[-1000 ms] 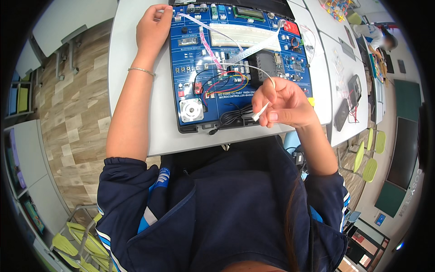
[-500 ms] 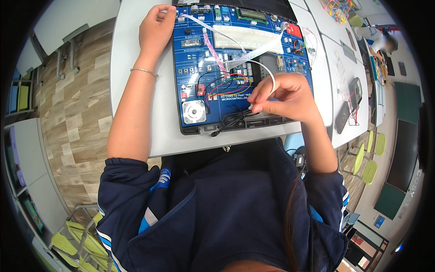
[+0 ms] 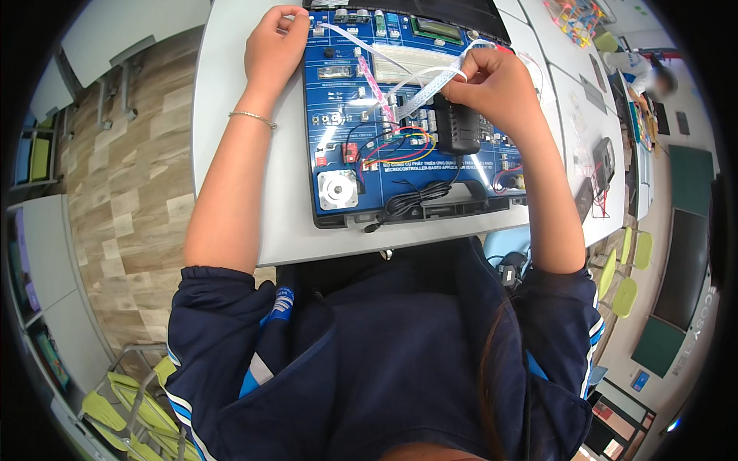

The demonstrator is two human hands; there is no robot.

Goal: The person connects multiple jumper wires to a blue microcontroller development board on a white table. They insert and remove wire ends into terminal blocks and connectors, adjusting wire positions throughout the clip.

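A blue microcontroller training board [image 3: 361, 157] in a black case lies before me. My left hand [image 3: 277, 46] is at its upper left corner, fingers curled; whatever they grip there is hidden. Over the board's right half, my right hand [image 3: 496, 84] pinches a white cable [image 3: 438, 74] that loops at the fingertips. A white ribbon cable [image 3: 424, 96] runs close under that hand. Below the hand sits a black power adapter [image 3: 459, 127]. The white breadboard [image 3: 396, 65] is partly covered by the cables. A pink-and-white cable [image 3: 373, 84] slants down to the middle connectors.
A coiled black cord [image 3: 415, 200] rests along the case's near edge. A silver stepper motor [image 3: 337, 190] is at the near left corner. Right of the case are a black device with leads [image 3: 604, 160] and clear plastic bags. Someone is farther off at right.
My right hand has moved up and away from the near edge to the breadboard's right end, with the white cable in it. The adapter is now uncovered. My left hand stays at the corner.
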